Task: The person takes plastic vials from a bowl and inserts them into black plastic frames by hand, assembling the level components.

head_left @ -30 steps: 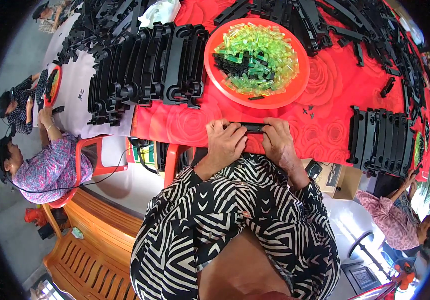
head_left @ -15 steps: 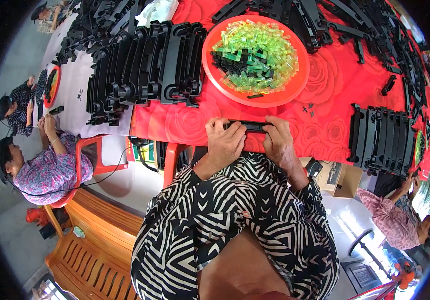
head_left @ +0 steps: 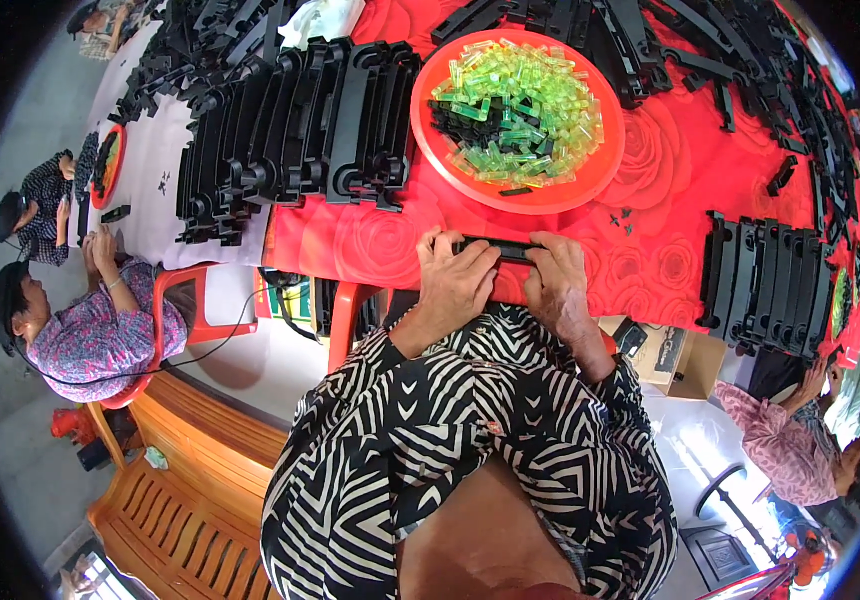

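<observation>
Between my two hands lies a short black plastic part (head_left: 508, 248), at the near edge of the red rose-patterned tablecloth (head_left: 370, 235). My left hand (head_left: 455, 280) closes on its left end, fingers bent over the top. On its right end presses my right hand (head_left: 558, 278), thumb and fingertips against it. My fingers cover both ends, so only its middle shows. Just beyond stands a red round tray (head_left: 580, 195) heaped with translucent yellow-green pieces (head_left: 520, 80) and some small black pieces (head_left: 460, 128).
Long black plastic parts (head_left: 325, 125) stand in a row at left; another row (head_left: 760, 285) is at right. More black parts (head_left: 640, 40) pile up at the back. Tiny black bits (head_left: 622, 220) lie right of the tray. A wooden bench (head_left: 190, 470) and co-workers (head_left: 100, 320) are at left.
The view has shifted slightly. Both my hands keep their hold on the black part, with only slight finger movement.
</observation>
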A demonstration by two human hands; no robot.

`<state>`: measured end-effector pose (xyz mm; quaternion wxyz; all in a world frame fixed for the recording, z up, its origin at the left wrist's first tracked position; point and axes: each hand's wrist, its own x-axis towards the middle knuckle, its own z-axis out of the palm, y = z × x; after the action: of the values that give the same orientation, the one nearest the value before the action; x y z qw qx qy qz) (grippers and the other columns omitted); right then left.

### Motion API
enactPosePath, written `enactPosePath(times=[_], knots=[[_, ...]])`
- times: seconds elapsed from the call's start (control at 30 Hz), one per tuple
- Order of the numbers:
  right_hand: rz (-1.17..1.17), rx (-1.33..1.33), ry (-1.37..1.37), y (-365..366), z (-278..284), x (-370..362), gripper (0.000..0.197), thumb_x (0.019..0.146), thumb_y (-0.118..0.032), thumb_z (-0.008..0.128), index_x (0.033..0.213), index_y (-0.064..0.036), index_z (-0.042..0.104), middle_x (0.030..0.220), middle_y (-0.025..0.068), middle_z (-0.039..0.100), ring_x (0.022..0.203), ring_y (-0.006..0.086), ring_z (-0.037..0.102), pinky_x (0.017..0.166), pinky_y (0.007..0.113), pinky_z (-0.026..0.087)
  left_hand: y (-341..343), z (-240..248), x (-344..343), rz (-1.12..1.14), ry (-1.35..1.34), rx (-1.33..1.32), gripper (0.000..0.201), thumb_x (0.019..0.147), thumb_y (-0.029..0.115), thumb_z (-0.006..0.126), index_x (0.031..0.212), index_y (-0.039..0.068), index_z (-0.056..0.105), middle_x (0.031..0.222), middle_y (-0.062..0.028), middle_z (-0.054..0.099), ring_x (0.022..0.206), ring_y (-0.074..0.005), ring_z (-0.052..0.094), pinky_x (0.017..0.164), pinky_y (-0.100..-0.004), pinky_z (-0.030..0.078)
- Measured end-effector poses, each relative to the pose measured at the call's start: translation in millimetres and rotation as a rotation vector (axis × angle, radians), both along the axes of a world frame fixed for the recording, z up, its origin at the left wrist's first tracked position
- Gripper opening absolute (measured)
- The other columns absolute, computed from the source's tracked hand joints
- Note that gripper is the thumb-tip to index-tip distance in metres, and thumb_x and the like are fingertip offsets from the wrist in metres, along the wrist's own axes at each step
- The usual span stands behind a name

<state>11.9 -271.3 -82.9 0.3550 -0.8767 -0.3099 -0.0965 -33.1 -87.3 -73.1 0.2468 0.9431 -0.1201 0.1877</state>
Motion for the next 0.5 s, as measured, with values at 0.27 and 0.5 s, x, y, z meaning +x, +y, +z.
enactPosePath(times=[0.27, 0.5], knots=[[-0.014, -0.037, -0.021, 1.5, 8.5, 1.0, 0.025, 0.065, 0.006, 0.057, 0.089, 0.0035, 0.060, 0.106, 0.0177, 0.059, 0.096, 0.0360, 0.055, 0.083, 0.042, 0.047, -2.3, 3.2, 1.2, -0.004, 0.016, -0.041, 0.030, 0.070, 0.015, 0.071, 0.099, 0.010, 0.067, 0.100, -0.0019, 0.065, 0.098, -0.0282, 0.051, 0.095, -0.0492, 0.031], [-0.019, 0.015, -0.033, 1.0, 2.2, 2.1, 0.021, 0.067, 0.004, 0.057, 0.087, 0.0035, 0.061, 0.105, 0.0176, 0.060, 0.095, 0.0357, 0.055, 0.084, 0.042, 0.047, -3.2, -0.4, 4.3, -0.014, 0.005, 0.025, 0.026, 0.072, 0.015, 0.070, 0.097, 0.010, 0.066, 0.096, -0.0009, 0.062, 0.095, -0.0290, 0.049, 0.092, -0.0503, 0.031]])
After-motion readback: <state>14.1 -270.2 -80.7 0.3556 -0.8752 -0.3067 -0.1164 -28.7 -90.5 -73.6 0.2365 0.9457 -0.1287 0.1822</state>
